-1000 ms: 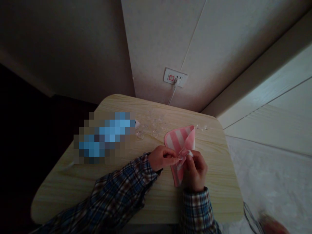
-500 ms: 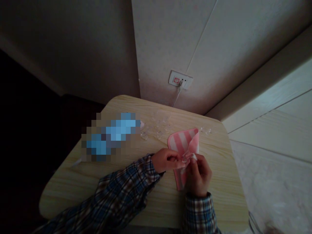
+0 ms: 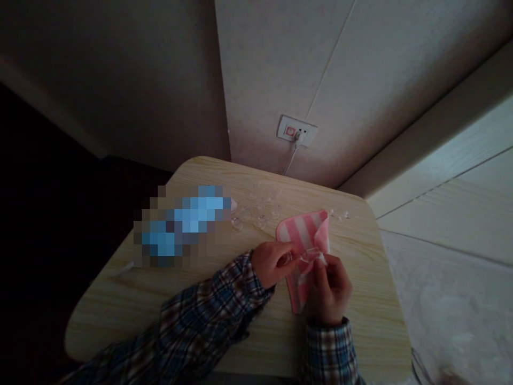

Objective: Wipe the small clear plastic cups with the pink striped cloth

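Note:
A pink and white striped cloth [image 3: 300,230] lies on the pale wooden table [image 3: 240,176], its upper right corner folded over. Above it, a small clear object [image 3: 310,255] is held between both hands; its exact shape is hard to make out. My left hand [image 3: 274,263] pinches its left side with thumb and fingers. On the right side, my right hand [image 3: 331,286] is closed on the same clear object, with a bit of white material [image 3: 321,259] at the fingertips.
Several clear suction-cup-like pieces [image 3: 262,220] lie behind the hands, and a few more [image 3: 340,215] right of the cloth. A blurred-out blue object [image 3: 196,214] is at the left. A wall socket [image 3: 297,131] with a plugged-in cable is behind the table.
Both hands have shifted slightly; my right hand is a little further right. The clear object between them shows more plainly.

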Action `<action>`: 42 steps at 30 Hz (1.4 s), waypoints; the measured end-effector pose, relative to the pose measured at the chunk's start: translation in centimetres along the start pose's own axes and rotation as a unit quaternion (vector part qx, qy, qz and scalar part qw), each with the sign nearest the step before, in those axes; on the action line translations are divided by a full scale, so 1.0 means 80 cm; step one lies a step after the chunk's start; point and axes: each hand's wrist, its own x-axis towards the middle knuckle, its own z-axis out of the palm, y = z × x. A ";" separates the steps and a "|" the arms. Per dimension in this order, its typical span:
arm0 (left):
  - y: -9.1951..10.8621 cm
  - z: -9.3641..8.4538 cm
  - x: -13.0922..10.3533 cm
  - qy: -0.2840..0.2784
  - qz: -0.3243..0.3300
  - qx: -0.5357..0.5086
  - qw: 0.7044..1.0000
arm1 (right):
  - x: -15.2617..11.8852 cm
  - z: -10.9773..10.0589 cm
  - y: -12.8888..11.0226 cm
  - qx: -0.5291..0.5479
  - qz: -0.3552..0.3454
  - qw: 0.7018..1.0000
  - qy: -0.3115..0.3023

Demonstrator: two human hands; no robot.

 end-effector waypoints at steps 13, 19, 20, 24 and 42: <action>-0.003 0.001 0.000 -0.035 -0.023 -0.104 0.994 | -0.001 -0.002 -0.002 0.021 -0.019 1.000 0.000; -0.006 0.001 0.001 -0.057 -0.051 -0.158 0.984 | -0.002 -0.001 -0.004 0.020 -0.024 1.000 -0.004; -0.005 0.001 0.001 -0.052 -0.054 -0.155 0.985 | -0.002 -0.001 -0.004 0.020 -0.022 1.000 -0.004; -0.001 0.003 -0.002 -0.029 -0.036 -0.120 0.992 | 0.000 -0.001 -0.006 0.015 -0.005 1.000 0.009; -0.005 0.012 -0.010 -0.026 0.056 0.147 0.987 | 0.005 0.002 -0.021 0.052 0.029 0.997 0.043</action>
